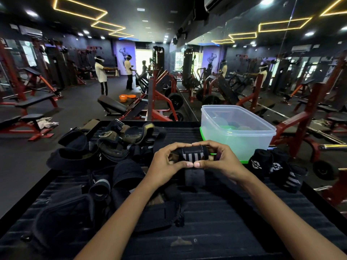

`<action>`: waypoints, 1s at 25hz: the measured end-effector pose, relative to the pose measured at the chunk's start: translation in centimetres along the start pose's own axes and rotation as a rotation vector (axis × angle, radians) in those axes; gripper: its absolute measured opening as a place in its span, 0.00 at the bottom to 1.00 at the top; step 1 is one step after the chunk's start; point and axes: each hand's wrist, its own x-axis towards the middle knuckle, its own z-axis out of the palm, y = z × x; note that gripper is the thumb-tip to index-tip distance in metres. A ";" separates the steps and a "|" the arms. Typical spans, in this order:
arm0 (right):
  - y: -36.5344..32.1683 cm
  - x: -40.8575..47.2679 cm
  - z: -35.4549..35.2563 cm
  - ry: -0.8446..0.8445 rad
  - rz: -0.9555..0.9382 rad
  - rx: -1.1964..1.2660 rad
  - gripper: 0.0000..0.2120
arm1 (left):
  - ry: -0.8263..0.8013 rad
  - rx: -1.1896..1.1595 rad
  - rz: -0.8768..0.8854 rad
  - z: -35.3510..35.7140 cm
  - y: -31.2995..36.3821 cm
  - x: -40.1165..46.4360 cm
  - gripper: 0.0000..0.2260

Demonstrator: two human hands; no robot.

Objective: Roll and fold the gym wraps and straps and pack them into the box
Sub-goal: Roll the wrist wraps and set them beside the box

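A black wrist wrap with grey stripes [192, 155] is rolled up between both hands above the middle of the dark table [225, 222]; its loose tail hangs down to the surface. My left hand [167, 164] grips the roll's left end and my right hand [219, 160] grips the right end, thumbs meeting in front. A clear plastic box [238, 128] on a green lid stands just behind, to the right. Rolled black wraps [274, 167] lie right of the box. A pile of black straps and pads [105, 147] covers the table's left side.
The table sits in a gym among red weight benches and machines. A mirror wall runs along the right. Three people stand far back on the left near a bright doorway. An orange container [124, 97] sits on the floor behind a bench.
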 end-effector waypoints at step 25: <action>1.6 0.5 -0.8 -0.020 -0.077 -0.472 0.31 | -0.080 -0.018 -0.158 0.2 -1.1 -0.1 0.11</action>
